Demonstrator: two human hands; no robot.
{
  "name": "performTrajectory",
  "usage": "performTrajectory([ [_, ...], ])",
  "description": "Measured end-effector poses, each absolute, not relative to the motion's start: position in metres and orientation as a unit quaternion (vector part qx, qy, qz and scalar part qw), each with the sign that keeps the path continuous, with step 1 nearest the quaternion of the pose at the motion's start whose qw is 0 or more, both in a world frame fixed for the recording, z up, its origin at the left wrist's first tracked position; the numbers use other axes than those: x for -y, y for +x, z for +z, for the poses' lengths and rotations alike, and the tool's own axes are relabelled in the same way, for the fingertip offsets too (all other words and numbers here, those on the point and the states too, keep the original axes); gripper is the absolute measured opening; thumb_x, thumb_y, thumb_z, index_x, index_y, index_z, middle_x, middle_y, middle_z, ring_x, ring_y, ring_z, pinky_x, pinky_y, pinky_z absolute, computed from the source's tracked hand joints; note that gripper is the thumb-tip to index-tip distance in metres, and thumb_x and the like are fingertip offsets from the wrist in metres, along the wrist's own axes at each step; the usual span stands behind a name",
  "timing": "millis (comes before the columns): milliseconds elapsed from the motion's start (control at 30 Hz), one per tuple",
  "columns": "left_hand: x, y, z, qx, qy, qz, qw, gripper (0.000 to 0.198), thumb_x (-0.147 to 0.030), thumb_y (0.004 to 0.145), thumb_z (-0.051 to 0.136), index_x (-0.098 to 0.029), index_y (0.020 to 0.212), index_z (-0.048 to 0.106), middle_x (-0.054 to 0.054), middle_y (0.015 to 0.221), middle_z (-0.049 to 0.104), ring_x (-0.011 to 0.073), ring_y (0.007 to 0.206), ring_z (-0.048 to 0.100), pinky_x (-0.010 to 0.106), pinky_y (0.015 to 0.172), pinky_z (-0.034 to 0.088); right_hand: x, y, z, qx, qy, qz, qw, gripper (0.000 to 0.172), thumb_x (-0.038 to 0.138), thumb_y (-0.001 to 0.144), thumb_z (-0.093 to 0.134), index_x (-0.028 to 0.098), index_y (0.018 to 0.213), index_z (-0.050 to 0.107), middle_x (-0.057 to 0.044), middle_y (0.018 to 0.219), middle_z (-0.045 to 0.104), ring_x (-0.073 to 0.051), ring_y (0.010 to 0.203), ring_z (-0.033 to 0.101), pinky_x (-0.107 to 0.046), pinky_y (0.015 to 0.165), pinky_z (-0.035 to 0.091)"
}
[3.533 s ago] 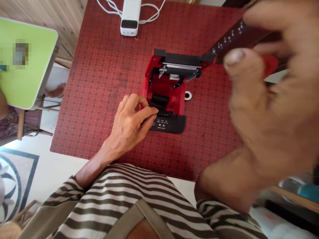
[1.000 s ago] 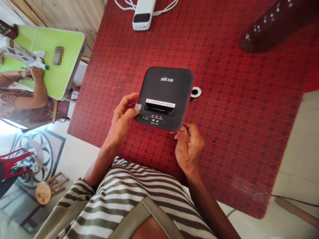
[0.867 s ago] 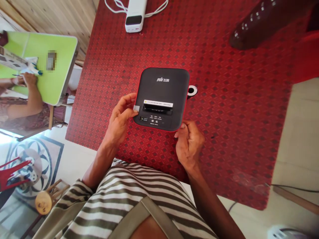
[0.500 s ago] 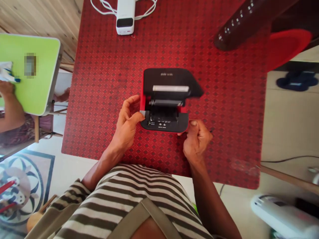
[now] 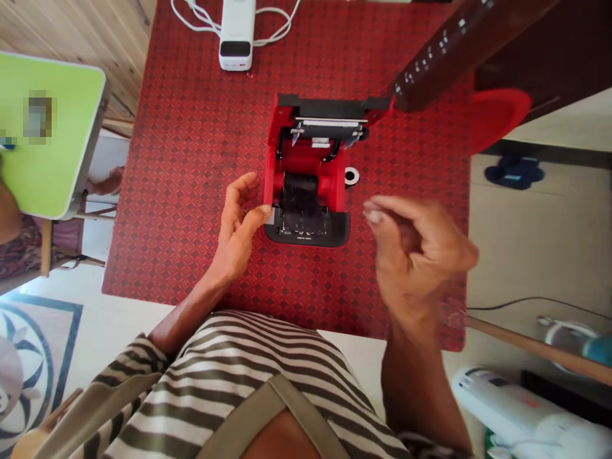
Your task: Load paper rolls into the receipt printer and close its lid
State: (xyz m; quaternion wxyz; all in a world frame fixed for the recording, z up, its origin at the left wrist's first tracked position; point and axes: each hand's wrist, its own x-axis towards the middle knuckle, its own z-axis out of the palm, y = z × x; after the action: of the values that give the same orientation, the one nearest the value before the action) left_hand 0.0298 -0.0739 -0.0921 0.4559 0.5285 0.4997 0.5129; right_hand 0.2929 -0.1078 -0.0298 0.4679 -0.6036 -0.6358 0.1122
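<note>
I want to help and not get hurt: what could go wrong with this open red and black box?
The open lid of the printer might swing shut if bumped and pinch the left hand, whose fingers are right beside the opening. The metal strip on the lid looks like it could have a sharp edge that might nick a finger. The right hand hangs in the air nearby and might knock the lid.

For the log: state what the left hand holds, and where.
The left hand pinches a small grey tab at the left edge of the open red printer.
</note>
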Motion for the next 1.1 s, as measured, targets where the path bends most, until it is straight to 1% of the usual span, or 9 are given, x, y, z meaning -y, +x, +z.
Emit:
performTrajectory([
  [33, 0.074, 0.031, -0.095, -0.508, 0.529, 0.52, 0.437, 0.056, -0.068, 0.124, 0.072, -0.038, 0.171, 0.062, 0.013, 0.178, 0.075, 0.0335, 0.169, 0.074, 0.053, 0.139, 0.064, 0.097, 0.293, -0.021, 0.697, -0.554, 0.079, 0.449, 0.016, 0.046, 0.122, 0.086, 0.034, 0.129, 0.094, -0.005, 0.119, 0.099, -0.03, 0.106, 0.093, -0.051, 0.1, 0.075],
  [67, 0.073, 0.032, -0.097, -0.514, 0.531, 0.524, 0.423, 0.059, -0.075, 0.126, 0.068, -0.038, 0.172, 0.062, 0.013, 0.178, 0.075, 0.033, 0.169, 0.074, 0.053, 0.142, 0.062, 0.085, 0.292, -0.014, 0.74, -0.524, 0.067, 0.415, 0.016, 0.038, 0.123, 0.084, 0.034, 0.135, 0.094, -0.006, 0.126, 0.1, -0.031, 0.114, 0.094, -0.053, 0.106, 0.076],
  [167, 0.075, 0.033, -0.101, -0.512, 0.534, 0.536, 0.407, 0.06, -0.082, 0.131, 0.063, -0.039, 0.173, 0.062, 0.012, 0.176, 0.076, 0.031, 0.166, 0.075, 0.055, 0.146, 0.06, 0.051, 0.278, -0.006, 0.814, -0.492, 0.058, 0.303, 0.023, 0.02, 0.12, 0.081, 0.03, 0.137, 0.093, -0.009, 0.128, 0.099, -0.035, 0.117, 0.093, -0.055, 0.109, 0.076],
  [300, 0.079, 0.032, -0.1, -0.501, 0.523, 0.56, 0.401, 0.047, -0.077, 0.132, 0.065, -0.045, 0.167, 0.07, 0.008, 0.172, 0.08, 0.0304, 0.161, 0.079, 0.059, 0.144, 0.063, 0.022, 0.254, -0.005, 0.844, -0.516, 0.052, 0.14, 0.018, 0.012, 0.114, 0.081, 0.023, 0.124, 0.09, -0.013, 0.124, 0.096, -0.038, 0.12, 0.091, -0.054, 0.109, 0.075],
  [400, 0.079, 0.033, -0.096, -0.498, 0.496, 0.575, 0.418, 0.045, -0.081, 0.129, 0.069, -0.048, 0.157, 0.081, 0.004, 0.164, 0.086, 0.0332, 0.156, 0.083, 0.06, 0.141, 0.066, 0.01, 0.242, -0.001, 0.846, -0.53, 0.046, 0.033, 0.02, 0.01, 0.114, 0.075, 0.02, 0.125, 0.088, -0.018, 0.128, 0.094, -0.04, 0.122, 0.091, -0.053, 0.108, 0.072],
  [467, 0.078, 0.034, -0.093, -0.499, 0.479, 0.578, 0.433, 0.047, -0.086, 0.126, 0.071, -0.049, 0.152, 0.085, 0.002, 0.158, 0.088, 0.0342, 0.151, 0.086, 0.06, 0.138, 0.068, 0.003, 0.238, 0.0, 0.845, -0.533, 0.051, -0.006, 0.021, 0.008, 0.112, 0.074, 0.02, 0.123, 0.087, -0.018, 0.127, 0.094, -0.041, 0.121, 0.091, -0.052, 0.107, 0.071],
  [633, 0.077, 0.03, -0.089, -0.502, 0.476, 0.569, 0.445, 0.047, -0.086, 0.126, 0.073, -0.049, 0.149, 0.088, 0.003, 0.155, 0.09, 0.0335, 0.149, 0.086, 0.062, 0.137, 0.069, -0.007, 0.241, -0.005, 0.855, -0.516, 0.056, -0.008, 0.021, 0.009, 0.109, 0.073, 0.022, 0.116, 0.087, -0.016, 0.124, 0.093, -0.039, 0.116, 0.09, -0.051, 0.105, 0.071],
  [867, 0.076, 0.026, -0.088, -0.509, 0.473, 0.564, 0.447, 0.045, -0.085, 0.124, 0.078, -0.048, 0.147, 0.089, 0.005, 0.153, 0.09, 0.0353, 0.147, 0.085, 0.065, 0.136, 0.069, -0.008, 0.241, -0.004, 0.848, -0.524, 0.075, -0.024, 0.022, 0.012, 0.107, 0.073, 0.02, 0.123, 0.087, -0.02, 0.135, 0.093, -0.042, 0.122, 0.09, -0.056, 0.112, 0.072],
  [1100, 0.077, 0.025, -0.083, -0.514, 0.475, 0.548, 0.458, 0.054, -0.088, 0.122, 0.078, -0.041, 0.146, 0.089, 0.007, 0.15, 0.091, 0.0342, 0.143, 0.086, 0.058, 0.132, 0.072, 0.009, 0.242, 0.016, 0.831, -0.548, 0.087, 0.028, 0.026, 0.015, 0.113, 0.066, 0.022, 0.125, 0.088, -0.018, 0.124, 0.094, -0.043, 0.113, 0.09, -0.058, 0.106, 0.072],
])
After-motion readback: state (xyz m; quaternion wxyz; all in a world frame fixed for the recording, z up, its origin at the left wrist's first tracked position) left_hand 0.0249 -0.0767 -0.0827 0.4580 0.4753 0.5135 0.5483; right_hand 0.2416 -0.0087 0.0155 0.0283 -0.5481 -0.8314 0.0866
